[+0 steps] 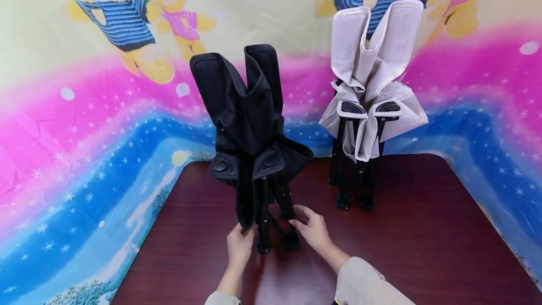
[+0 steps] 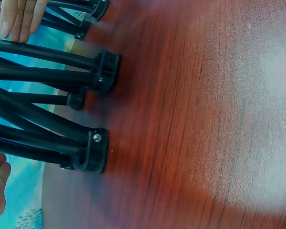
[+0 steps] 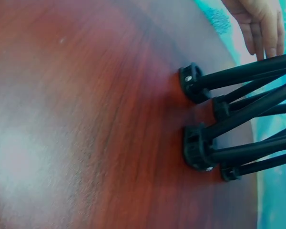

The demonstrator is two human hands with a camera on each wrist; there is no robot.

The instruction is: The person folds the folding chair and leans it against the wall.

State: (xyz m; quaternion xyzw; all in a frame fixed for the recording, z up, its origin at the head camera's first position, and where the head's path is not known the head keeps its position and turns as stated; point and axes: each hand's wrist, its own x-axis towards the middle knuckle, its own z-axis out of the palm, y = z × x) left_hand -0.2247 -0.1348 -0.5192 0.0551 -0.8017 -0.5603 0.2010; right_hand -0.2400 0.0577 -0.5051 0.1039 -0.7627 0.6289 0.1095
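Note:
A folded black camping chair (image 1: 250, 107) stands upright on the table, its fabric bunched above thin black legs. At the lower left of its legs is my left hand (image 1: 240, 246); in the right wrist view the left hand (image 3: 257, 21) has its fingers extended against a leg tube (image 3: 252, 71). My right hand (image 1: 313, 227) is at the right-hand legs, thumb and fingers apart. Seen from the left wrist, the right hand (image 2: 23, 16) has straight fingers beside a leg tube (image 2: 43, 51). Black plastic feet (image 2: 97, 150) rest on the tabletop.
A second folded chair with white fabric (image 1: 377, 55) stands behind to the right, on the same dark red-brown table (image 1: 423, 248). Behind the table hangs a patterned cloth (image 1: 139, 154) with bears and snowflakes. The table's left edge runs close by the black chair.

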